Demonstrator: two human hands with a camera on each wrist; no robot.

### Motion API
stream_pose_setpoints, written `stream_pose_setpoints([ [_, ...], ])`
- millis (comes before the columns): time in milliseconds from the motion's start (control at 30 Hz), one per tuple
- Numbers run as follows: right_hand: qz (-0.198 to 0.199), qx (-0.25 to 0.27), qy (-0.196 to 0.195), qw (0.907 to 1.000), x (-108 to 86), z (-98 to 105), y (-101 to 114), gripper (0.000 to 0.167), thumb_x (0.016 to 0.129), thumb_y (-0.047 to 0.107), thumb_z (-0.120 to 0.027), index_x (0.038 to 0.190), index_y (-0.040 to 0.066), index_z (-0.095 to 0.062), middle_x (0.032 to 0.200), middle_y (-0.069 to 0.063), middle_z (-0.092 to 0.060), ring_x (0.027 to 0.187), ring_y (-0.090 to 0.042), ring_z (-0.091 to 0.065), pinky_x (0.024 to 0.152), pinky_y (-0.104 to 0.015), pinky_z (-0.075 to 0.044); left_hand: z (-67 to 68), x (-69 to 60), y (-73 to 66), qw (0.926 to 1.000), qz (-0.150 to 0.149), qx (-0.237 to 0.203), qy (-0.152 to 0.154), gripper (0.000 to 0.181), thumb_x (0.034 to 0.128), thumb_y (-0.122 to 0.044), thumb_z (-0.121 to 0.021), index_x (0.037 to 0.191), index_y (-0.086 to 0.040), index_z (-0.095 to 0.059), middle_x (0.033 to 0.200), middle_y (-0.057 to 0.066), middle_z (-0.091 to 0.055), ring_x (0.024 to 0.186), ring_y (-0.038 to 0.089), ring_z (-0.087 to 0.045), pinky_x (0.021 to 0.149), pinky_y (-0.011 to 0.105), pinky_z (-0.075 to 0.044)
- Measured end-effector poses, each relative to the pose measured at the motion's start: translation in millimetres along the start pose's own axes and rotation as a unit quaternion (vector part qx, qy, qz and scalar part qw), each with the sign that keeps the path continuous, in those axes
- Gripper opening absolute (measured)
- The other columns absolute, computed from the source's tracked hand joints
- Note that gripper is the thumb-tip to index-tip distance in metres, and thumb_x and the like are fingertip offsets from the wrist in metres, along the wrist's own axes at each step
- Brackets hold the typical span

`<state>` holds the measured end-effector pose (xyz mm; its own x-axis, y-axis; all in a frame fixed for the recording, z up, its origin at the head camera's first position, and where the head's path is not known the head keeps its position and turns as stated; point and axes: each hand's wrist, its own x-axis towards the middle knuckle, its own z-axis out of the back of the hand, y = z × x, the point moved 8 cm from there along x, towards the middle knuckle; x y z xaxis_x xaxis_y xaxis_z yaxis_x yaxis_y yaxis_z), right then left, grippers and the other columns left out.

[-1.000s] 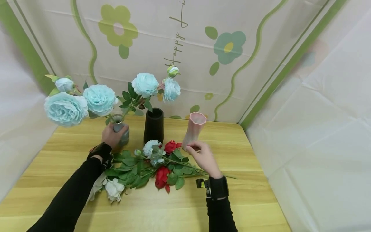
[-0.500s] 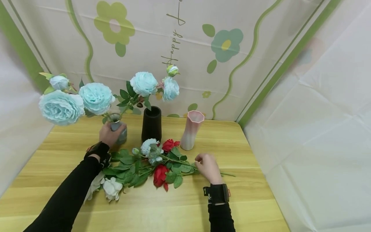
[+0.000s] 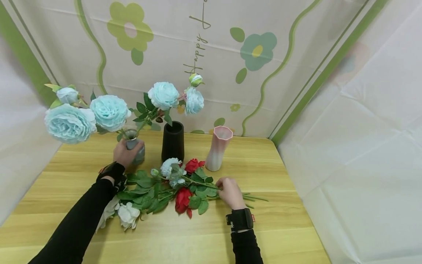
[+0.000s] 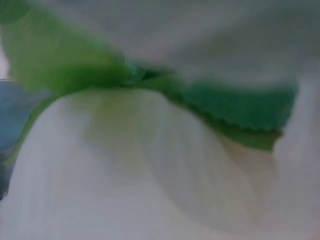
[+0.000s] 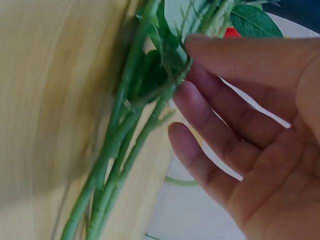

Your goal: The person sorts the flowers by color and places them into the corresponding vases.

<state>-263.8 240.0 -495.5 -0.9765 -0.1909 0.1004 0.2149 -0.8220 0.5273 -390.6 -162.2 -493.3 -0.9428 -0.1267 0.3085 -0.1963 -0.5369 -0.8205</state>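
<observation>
At the left, my left hand grips a small grey-blue vase. Light blue flowers stand in that vase and lean out to both sides. My right hand is over the stem ends of a loose pile of flowers. In the right wrist view, its thumb and index finger pinch a green flower stem, the other fingers lying loosely bent. The pile holds red flowers, a smaller blue flower and white flowers. Blurred white petals fill most of the left wrist view.
A black vase stands behind the pile. To its right is a pink and white vase, with no flower in it. All rest on a wooden table, in front of a printed cloth backdrop.
My right hand has come away from beside the pink vase, down toward the front, and now pinches a flower stem in the pile. My left hand stays on the grey-blue vase.
</observation>
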Motion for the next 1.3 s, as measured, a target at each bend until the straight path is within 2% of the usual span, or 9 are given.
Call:
stream_pose_setpoints([
  [333, -0.009, -0.022, -0.040, 0.9989, 3.1, -4.9, 0.7, 0.028, 0.073, -0.017, -0.066, 0.082, 0.009, -0.066, 0.074, 0.000, -0.058, 0.062, -0.014, -0.052, 0.057, -0.032, -0.046, -0.3, -0.8, -0.4, 1.0000, 0.004, -0.003, 0.003, 0.051, 0.0958, -0.038, -0.064, 0.119, 0.007, -0.058, 0.106, 0.032, -0.060, 0.097, 0.047, -0.057, 0.082, 0.058, -0.043],
  [533, 0.015, -0.031, -0.071, 0.9969, 2.5, -5.0, 3.7, 0.033, 0.075, -0.017, -0.066, 0.098, 0.006, -0.072, 0.075, -0.003, -0.064, 0.063, -0.013, -0.056, 0.057, -0.031, -0.047, -0.1, -2.3, -1.6, 1.0000, -0.003, -0.002, 0.000, 0.049, 0.0961, -0.037, -0.064, 0.116, 0.007, -0.060, 0.103, 0.031, -0.061, 0.094, 0.046, -0.057, 0.081, 0.057, -0.044],
  [600, 0.027, -0.043, -0.085, 0.9951, 2.1, -3.3, 6.3, 0.034, 0.075, -0.017, -0.067, 0.099, 0.006, -0.075, 0.077, -0.005, -0.067, 0.064, -0.014, -0.060, 0.057, -0.031, -0.049, 0.1, -3.0, -2.7, 1.0000, -0.004, -0.004, 0.000, 0.049, 0.0964, -0.037, -0.064, 0.116, 0.008, -0.059, 0.102, 0.031, -0.061, 0.093, 0.045, -0.057, 0.080, 0.057, -0.044],
  [733, 0.044, -0.082, -0.113, 0.9892, 0.1, 1.8, 11.8, 0.033, 0.076, -0.016, -0.067, 0.089, 0.011, -0.080, 0.079, -0.004, -0.070, 0.067, -0.016, -0.063, 0.058, -0.032, -0.052, 0.5, -4.2, -5.2, 1.0000, -0.002, -0.006, 0.003, 0.047, 0.0967, -0.036, -0.064, 0.113, 0.008, -0.060, 0.100, 0.030, -0.062, 0.091, 0.044, -0.058, 0.079, 0.056, -0.045],
  [933, 0.074, -0.112, -0.167, 0.9768, -4.6, 13.6, 20.6, 0.030, 0.074, -0.013, -0.074, 0.086, 0.013, -0.081, 0.078, -0.002, -0.068, 0.066, -0.017, -0.064, 0.053, -0.032, -0.051, 1.1, -3.0, -2.9, 1.0000, 0.006, -0.002, 0.000, 0.050, 0.0958, -0.038, -0.064, 0.114, 0.008, -0.060, 0.102, 0.031, -0.062, 0.093, 0.046, -0.058, 0.080, 0.057, -0.045],
  [1133, 0.103, -0.109, -0.218, 0.9643, -8.8, 26.1, 28.9, 0.026, 0.073, -0.011, -0.079, 0.085, 0.011, -0.080, 0.076, -0.001, -0.068, 0.062, -0.018, -0.064, 0.050, -0.031, -0.051, 2.0, -4.4, -4.4, 0.9999, 0.011, 0.000, 0.002, 0.051, 0.0959, -0.038, -0.064, 0.112, 0.010, -0.060, 0.102, 0.032, -0.061, 0.093, 0.046, -0.058, 0.080, 0.057, -0.045],
  [1300, 0.111, -0.098, -0.255, 0.9555, -10.7, 37.9, 31.8, 0.023, 0.073, -0.010, -0.080, 0.086, 0.009, -0.079, 0.079, -0.002, -0.069, 0.061, -0.018, -0.065, 0.048, -0.029, -0.051, 1.0, -5.3, -6.0, 0.9998, 0.015, -0.001, 0.011, 0.051, 0.0967, -0.039, -0.063, 0.112, 0.009, -0.060, 0.101, 0.031, -0.061, 0.093, 0.045, -0.057, 0.081, 0.056, -0.045],
])
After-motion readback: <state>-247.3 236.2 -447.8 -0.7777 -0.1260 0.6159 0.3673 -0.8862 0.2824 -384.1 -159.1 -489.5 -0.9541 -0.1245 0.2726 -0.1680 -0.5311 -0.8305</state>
